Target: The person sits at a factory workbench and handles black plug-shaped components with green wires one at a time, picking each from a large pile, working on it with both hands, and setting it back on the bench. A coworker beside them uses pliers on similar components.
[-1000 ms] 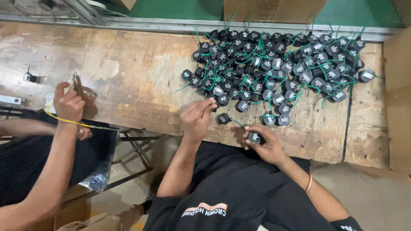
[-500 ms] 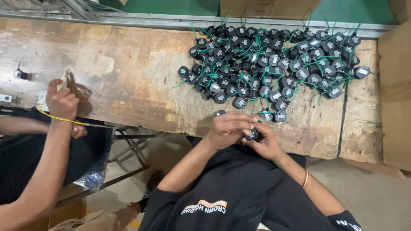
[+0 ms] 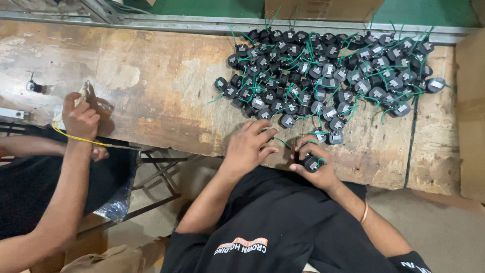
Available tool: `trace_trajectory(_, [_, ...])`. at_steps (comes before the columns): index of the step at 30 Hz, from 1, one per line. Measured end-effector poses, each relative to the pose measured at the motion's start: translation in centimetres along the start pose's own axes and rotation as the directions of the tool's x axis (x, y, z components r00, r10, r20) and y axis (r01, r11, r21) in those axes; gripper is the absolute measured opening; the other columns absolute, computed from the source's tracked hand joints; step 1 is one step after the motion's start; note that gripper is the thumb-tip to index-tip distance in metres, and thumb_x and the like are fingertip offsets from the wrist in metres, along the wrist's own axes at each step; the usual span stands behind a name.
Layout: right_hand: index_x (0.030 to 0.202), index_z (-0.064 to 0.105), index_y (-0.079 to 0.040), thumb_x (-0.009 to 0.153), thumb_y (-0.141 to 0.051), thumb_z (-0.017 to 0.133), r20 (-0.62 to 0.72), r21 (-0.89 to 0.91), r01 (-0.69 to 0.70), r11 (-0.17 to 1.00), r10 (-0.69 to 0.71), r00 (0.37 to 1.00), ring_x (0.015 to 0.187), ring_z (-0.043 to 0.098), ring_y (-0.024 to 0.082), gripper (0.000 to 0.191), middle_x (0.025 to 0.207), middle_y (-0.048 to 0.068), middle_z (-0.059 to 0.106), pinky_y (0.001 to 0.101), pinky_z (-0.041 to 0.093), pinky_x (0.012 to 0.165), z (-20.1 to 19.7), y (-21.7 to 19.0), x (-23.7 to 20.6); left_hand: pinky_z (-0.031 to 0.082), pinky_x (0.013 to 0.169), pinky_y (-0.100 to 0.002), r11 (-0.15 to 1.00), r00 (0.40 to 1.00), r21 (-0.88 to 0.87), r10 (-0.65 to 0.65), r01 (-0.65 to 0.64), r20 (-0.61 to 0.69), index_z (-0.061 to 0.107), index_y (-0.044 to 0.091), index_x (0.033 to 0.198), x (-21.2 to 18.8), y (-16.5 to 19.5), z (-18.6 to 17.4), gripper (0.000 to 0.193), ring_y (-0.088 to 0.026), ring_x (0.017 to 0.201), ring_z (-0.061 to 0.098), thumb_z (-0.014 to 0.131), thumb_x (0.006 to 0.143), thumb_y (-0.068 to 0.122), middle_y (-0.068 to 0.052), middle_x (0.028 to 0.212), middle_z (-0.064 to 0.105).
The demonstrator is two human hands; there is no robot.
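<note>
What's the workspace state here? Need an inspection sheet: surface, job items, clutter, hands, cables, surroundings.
Surface: worn wooden bench, stained and scuffed.
Job's things: pile of small black components with green leads; one black component at the bench edge.
Clutter: small dark part far left.
Grippers: right hand grips the black component; left hand rests open on the bench beside it.
Cables: yellow wire by a co-worker's hand.
Surroundings: cardboard box, green floor.
</note>
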State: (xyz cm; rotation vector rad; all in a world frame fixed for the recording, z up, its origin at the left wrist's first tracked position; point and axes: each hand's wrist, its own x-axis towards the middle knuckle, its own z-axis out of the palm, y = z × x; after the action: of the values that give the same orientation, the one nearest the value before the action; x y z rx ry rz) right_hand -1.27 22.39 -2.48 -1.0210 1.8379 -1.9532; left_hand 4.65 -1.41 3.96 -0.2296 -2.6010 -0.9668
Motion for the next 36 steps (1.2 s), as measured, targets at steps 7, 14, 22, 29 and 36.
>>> trace_trajectory(7, [0.088,0.056,-0.009,0.084,-0.017,0.085,0.051,-0.043,0.021,0.999,-0.019,0.998,0.097,0.066,0.018,0.030,0.111,0.008,0.056,0.0341,0.053,0.088,-0.1,0.4,-0.2,0.054,0.081,-0.043,0.982,0.968,-0.020,-0.187,0.186,-0.165,0.064,0.004,0.090,0.4,-1.5,0.7,0.032,-0.033,0.095,0.067,0.089,0.074,0.017,-0.010,0.102,0.069])
trace_trajectory(14, [0.126,0.061,-0.006,0.086,-0.037,0.079,-0.004,0.216,-0.149,0.965,0.153,0.988,0.106,0.064,0.022,0.054,0.118,0.007,0.055,0.0374,0.057,0.088,-0.3,0.8,-0.6,0.057,0.107,-0.043,0.738,0.976,-0.656,0.010,-0.155,-0.220,0.073,0.008,0.111,-0.2,-0.5,1.5,0.022,-0.030,0.116,0.073,0.075,0.092,-0.001,-0.009,0.115,0.075])
trace_trajectory(22, [0.125,0.066,-0.003,0.083,-0.027,0.084,0.043,-0.231,0.010,0.973,-0.001,0.999,0.126,0.059,0.030,0.052,0.129,0.016,0.062,0.0403,0.045,0.107,-0.8,2.1,-1.5,0.058,0.101,-0.039,0.817,0.971,-0.542,0.090,-0.199,-0.220,0.074,0.010,0.116,0.4,1.6,4.9,0.026,-0.024,0.109,0.074,0.075,0.092,0.002,-0.005,0.114,0.077])
trace_trajectory(29, [0.118,0.066,-0.006,0.079,-0.018,0.086,-0.093,-0.264,0.103,0.959,-0.132,0.987,0.110,0.066,0.030,0.045,0.119,0.014,0.064,0.0384,0.052,0.096,0.0,1.5,-1.1,0.056,0.101,-0.039,0.820,0.975,-0.528,0.165,-0.221,-0.151,0.072,0.006,0.109,-1.9,0.5,4.9,0.026,-0.029,0.113,0.071,0.076,0.083,0.001,-0.009,0.122,0.073])
trace_trajectory(36, [0.120,0.067,-0.001,0.077,-0.010,0.085,-0.084,-0.390,0.128,0.912,-0.173,0.981,0.106,0.066,0.030,0.048,0.114,0.016,0.062,0.0383,0.054,0.090,0.8,0.5,-0.7,0.056,0.098,-0.037,0.201,0.941,-0.959,-0.310,0.202,0.133,0.072,0.005,0.097,-1.8,1.4,6.8,0.016,-0.021,0.107,0.071,0.081,0.085,0.000,-0.005,0.108,0.076])
